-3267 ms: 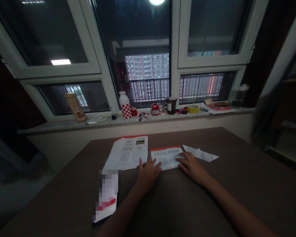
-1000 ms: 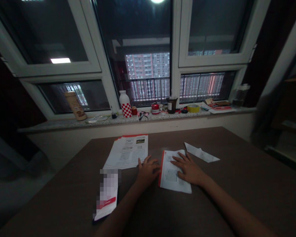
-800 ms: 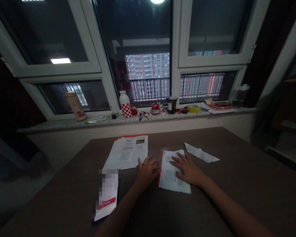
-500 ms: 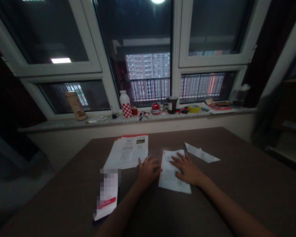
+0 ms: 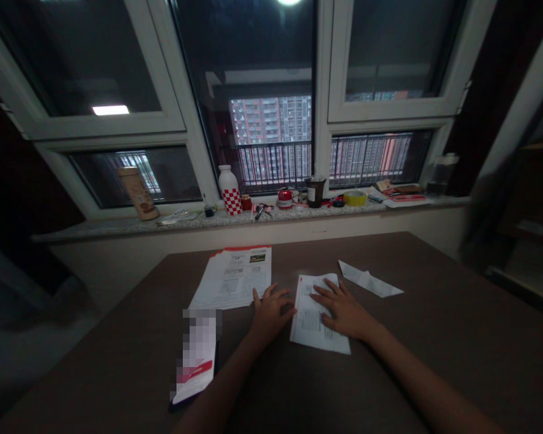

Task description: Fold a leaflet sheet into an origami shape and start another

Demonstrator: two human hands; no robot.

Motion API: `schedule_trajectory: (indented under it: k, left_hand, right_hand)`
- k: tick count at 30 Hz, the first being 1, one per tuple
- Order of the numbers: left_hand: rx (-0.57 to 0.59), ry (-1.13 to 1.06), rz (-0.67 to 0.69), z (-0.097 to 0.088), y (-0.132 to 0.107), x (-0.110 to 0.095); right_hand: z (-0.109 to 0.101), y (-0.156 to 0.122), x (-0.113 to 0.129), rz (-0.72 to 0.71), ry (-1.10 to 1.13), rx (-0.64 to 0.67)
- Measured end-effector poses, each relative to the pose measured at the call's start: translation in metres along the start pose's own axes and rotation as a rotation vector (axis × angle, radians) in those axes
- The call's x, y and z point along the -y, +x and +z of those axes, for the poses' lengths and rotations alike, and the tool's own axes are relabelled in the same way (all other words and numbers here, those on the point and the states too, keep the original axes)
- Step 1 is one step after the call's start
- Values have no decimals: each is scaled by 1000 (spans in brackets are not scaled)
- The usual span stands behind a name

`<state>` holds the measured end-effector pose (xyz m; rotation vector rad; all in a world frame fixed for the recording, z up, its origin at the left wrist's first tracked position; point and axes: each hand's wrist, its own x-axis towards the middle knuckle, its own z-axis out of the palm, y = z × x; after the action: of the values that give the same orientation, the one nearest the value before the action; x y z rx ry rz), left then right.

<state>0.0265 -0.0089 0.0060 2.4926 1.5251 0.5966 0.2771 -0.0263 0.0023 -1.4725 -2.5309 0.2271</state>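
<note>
My right hand [image 5: 345, 314] lies flat with spread fingers on a white printed sheet [image 5: 314, 328], which has a faint red edge. My left hand [image 5: 272, 313] rests on the dark brown table [image 5: 389, 361], its fingertips at the sheet's left edge. Beyond that hand lies a stack of red-topped printed papers [image 5: 230, 278]. A folded white paper strip [image 5: 368, 282] sits past my right fingers, not touching them. Near my left forearm lies a white and red leaflet [image 5: 194, 386], its upper part pixelated and hidden.
A granite windowsill [image 5: 248, 220] stands behind the table, holding a red-checked white bottle [image 5: 230, 193], a dark cup [image 5: 315, 191], a yellow tape roll [image 5: 355, 198], a tan canister [image 5: 138, 193] and several small items. The table's far edge runs before the wall.
The sheet has turned from lying sideways under both hands to standing upright between them. My right hand has stayed on it. Over the last second, the hands and papers barely moved.
</note>
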Motion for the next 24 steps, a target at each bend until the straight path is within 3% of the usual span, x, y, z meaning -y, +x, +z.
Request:
schedule_trajectory:
  k: [9,24]
  left_hand:
    - [-63,69,71,9,-3,1]
    - [-13,17,0,7,1,0]
  right_hand:
    - [2,1,-1,2,-11,-1]
    - [-4,1,3,6,20,13]
